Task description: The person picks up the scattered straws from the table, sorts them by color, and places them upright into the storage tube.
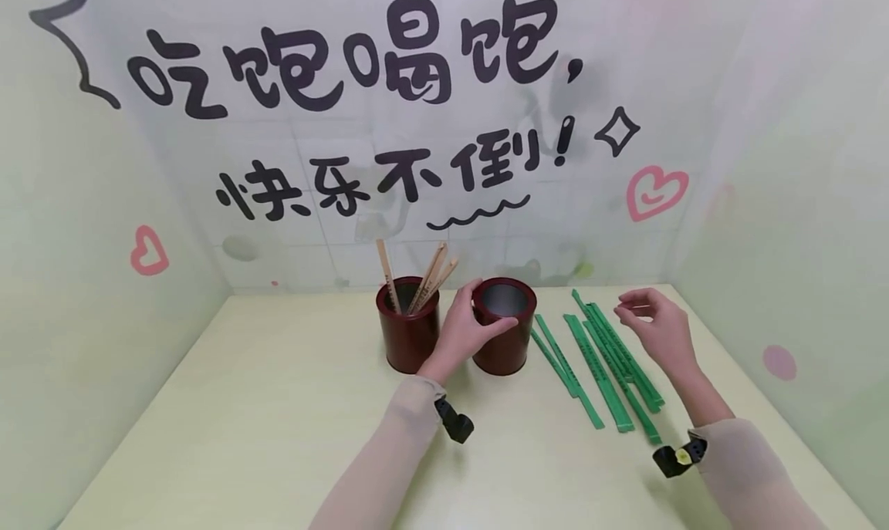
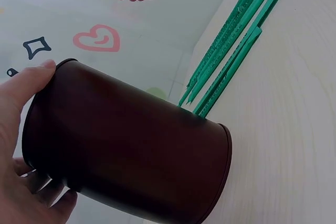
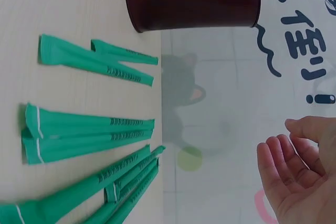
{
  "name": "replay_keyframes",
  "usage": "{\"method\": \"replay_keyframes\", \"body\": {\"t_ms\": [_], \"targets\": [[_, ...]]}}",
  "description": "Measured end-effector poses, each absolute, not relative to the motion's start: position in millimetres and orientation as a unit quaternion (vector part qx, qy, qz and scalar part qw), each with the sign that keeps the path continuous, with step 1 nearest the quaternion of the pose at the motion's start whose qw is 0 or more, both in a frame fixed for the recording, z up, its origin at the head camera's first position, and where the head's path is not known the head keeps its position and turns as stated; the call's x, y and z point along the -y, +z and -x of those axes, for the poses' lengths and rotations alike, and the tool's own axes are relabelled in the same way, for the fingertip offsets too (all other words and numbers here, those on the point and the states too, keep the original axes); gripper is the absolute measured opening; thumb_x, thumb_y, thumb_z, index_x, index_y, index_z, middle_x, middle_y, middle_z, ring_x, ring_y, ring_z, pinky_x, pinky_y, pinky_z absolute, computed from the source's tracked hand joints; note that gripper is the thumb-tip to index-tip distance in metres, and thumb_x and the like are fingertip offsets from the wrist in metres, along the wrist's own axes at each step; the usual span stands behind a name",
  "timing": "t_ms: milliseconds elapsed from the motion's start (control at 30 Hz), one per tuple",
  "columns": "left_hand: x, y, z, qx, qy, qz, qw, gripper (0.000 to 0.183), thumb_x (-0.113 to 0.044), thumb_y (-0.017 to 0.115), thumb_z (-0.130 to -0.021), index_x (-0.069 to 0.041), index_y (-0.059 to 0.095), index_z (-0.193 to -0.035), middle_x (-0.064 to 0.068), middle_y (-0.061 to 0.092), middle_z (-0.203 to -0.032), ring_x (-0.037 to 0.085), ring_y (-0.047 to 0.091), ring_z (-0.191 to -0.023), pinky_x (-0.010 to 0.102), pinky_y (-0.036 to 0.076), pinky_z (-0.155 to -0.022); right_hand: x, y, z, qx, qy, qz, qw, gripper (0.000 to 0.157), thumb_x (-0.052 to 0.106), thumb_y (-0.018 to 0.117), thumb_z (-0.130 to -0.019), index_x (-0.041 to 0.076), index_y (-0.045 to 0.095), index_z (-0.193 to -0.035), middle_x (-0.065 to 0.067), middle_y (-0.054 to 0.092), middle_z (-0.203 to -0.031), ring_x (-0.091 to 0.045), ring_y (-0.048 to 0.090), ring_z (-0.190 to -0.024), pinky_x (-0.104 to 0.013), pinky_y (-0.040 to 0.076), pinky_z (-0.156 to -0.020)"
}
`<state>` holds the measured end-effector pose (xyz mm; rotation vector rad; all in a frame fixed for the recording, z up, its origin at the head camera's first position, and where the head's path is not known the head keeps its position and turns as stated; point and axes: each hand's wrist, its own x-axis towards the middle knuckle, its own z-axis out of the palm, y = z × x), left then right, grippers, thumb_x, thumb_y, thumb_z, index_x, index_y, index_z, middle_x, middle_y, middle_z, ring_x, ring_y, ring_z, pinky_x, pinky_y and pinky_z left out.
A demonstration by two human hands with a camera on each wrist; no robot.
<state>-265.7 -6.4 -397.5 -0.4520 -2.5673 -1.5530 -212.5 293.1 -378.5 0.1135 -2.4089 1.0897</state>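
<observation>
My left hand (image 1: 461, 335) grips the rim of a dark red cylindrical holder (image 1: 501, 354), thumb on the near side and fingers round the far side. That holder stands upright on the table, its grey inside showing bare. In the left wrist view, the fingertips (image 2: 63, 205) curl about its top edge. My right hand (image 1: 656, 325) hovers over the right side of the table with loosely bent fingers and nothing in them. Below and left of it lie several long, narrow green paper-wrapped packets (image 1: 597, 372) with dark print, roughly side by side, some overlapping.
A matching dark red holder (image 1: 411, 343) stands just left of the gripped one, with several thin wooden sticks (image 1: 429, 277) leaning in it. The pale table (image 1: 278, 422) meets a back wall (image 1: 333, 260) with large black lettering, and side walls rise left and right.
</observation>
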Motion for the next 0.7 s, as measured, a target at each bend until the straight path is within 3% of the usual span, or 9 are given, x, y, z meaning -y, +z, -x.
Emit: {"method": "replay_keyframes", "body": {"t_ms": [400, 700], "targets": [[3.3, -400.1, 271.6, 0.86, -0.487, 0.147, 0.038, 0.095, -0.045, 0.081, -0.08, -0.009, 0.031, -0.152, 0.012, 0.046, -0.149, 0.028, 0.05, -0.133, 0.046, 0.048, -0.107, -322.8, -390.3, 216.2, 0.905, 0.382, -0.017, 0.188, 0.031, 0.018, 0.063, -0.098, -0.006, 0.062, -0.116, -0.028, 0.067, -0.109, 0.025, 0.047, -0.074, -0.007, 0.045, -0.064], [5.1, -393.6, 275.8, 0.868, -0.469, 0.15, 0.056, 0.095, -0.044, 0.083, -0.077, -0.007, 0.034, -0.15, 0.013, 0.049, -0.145, 0.027, 0.051, -0.13, 0.044, 0.048, -0.107, -339.6, -397.2, 225.7, 0.922, 0.358, 0.001, 0.147, 0.034, 0.022, 0.063, -0.097, -0.006, 0.063, -0.116, -0.027, 0.067, -0.11, 0.021, 0.045, -0.074, -0.011, 0.046, -0.064]]}}
